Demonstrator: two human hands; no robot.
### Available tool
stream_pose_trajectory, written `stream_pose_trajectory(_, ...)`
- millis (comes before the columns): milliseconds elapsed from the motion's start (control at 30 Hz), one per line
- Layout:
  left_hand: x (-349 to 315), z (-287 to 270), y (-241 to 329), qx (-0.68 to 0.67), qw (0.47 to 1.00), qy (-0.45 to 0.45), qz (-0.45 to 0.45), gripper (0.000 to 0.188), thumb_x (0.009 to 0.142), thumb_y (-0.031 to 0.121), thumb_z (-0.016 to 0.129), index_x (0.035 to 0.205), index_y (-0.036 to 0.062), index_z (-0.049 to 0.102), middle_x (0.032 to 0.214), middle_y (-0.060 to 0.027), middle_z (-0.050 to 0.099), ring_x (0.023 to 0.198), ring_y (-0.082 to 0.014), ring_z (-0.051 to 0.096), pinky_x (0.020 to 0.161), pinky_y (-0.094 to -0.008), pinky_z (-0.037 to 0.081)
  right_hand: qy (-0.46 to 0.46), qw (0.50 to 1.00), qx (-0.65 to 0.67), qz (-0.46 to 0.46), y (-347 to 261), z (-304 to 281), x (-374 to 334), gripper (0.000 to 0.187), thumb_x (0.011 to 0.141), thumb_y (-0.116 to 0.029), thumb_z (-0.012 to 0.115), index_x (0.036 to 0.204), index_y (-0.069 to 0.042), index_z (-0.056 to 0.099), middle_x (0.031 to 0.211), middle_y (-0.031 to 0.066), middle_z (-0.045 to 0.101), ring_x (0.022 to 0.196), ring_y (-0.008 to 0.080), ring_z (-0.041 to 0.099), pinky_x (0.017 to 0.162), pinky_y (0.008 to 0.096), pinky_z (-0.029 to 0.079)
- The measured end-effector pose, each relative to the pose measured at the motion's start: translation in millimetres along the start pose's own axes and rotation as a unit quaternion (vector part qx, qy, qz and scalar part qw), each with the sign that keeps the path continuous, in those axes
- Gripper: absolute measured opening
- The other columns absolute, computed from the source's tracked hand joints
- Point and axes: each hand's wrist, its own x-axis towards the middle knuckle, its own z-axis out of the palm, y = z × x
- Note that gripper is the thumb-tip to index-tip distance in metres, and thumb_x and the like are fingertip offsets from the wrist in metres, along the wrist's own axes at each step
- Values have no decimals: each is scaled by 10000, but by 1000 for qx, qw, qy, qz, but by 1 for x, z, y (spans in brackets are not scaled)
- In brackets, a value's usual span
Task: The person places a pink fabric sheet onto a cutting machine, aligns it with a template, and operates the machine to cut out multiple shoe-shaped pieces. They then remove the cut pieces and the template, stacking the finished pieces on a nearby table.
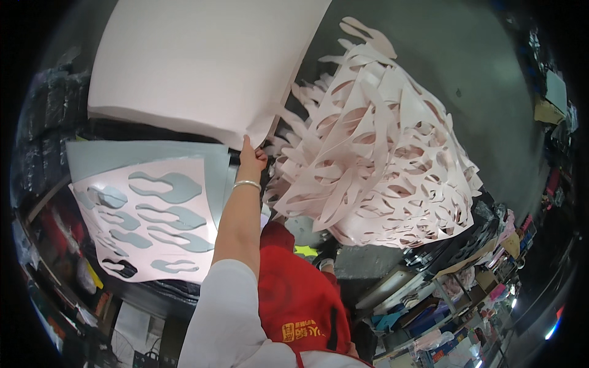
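Observation:
My left hand (251,158) reaches forward and pinches the near corner of a stack of large pale pink sheets (202,61); a silver bracelet (246,183) sits on that wrist. To the left, a pink sheet with several sole-shaped cutouts (147,214) lies on a grey board (211,161). To the right of the hand, a big heap of pink cut-out scrap sheets (380,153) spreads out. Only a small part of my right hand (326,264) shows, low beside my red vest (294,294), and its fingers are hidden.
Grey floor (485,80) lies beyond the scrap heap. Cluttered shelves with boxes and bags (454,306) fill the lower right. Dark stacked material (49,104) stands at the far left, and more clutter sits under the board's left edge (80,276).

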Motion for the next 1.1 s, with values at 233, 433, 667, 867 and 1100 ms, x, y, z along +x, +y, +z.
stream_pose_trajectory(233, -91, 21, 47, -2, 993, -113, 22, 201, 978, 257, 498, 845, 111, 461, 568, 29, 267, 435, -91, 258, 382, -232, 186, 15, 999, 5, -34, -16, -10, 2, 743, 764, -567, 642, 1214, 17, 549, 1090, 240, 635, 1084, 337, 601, 897, 396, 472)
stream_pose_trajectory(433, -238, 26, 126, 49, 964, -199, 172, 287, 951, 254, 563, 758, 116, 402, 546, 27, 244, 424, -100, 238, 398, -248, 213, 43, 995, 3, -90, -37, -34, 3, 775, 745, -589, 653, 1213, 20, 550, 1087, 242, 636, 1090, 335, 599, 900, 396, 471)
stream_pose_trajectory(667, -349, -20, 143, 7, 956, -162, 246, 201, 921, 237, 609, 853, 99, 480, 534, 34, 232, 420, -95, 213, 402, -257, 213, 60, 988, -14, -143, -52, -71, 8, 812, 723, -614, 667, 1212, 23, 551, 1083, 245, 637, 1096, 333, 596, 903, 395, 470)
stream_pose_trajectory(867, -445, -112, 120, 257, 841, -118, 461, 232, 923, 235, 596, 969, 23, 514, 608, 18, 441, 447, -93, 336, 405, -236, 283, 13, 975, -86, -205, -67, -112, 20, 876, 703, -654, 639, 1256, 12, 507, 1137, 232, 621, 1104, 362, 584, 918, 412, 467)
stream_pose_trajectory(1100, -593, -236, 109, 615, -29, 203, 761, 211, 886, 201, 560, 993, 35, 635, 786, -138, 647, 654, -304, 593, 587, -412, 455, -56, 899, -34, -432, -89, -200, 53, 706, 724, -553, 669, 1188, -29, 573, 1127, 218, 628, 1044, 353, 608, 889, 418, 481)
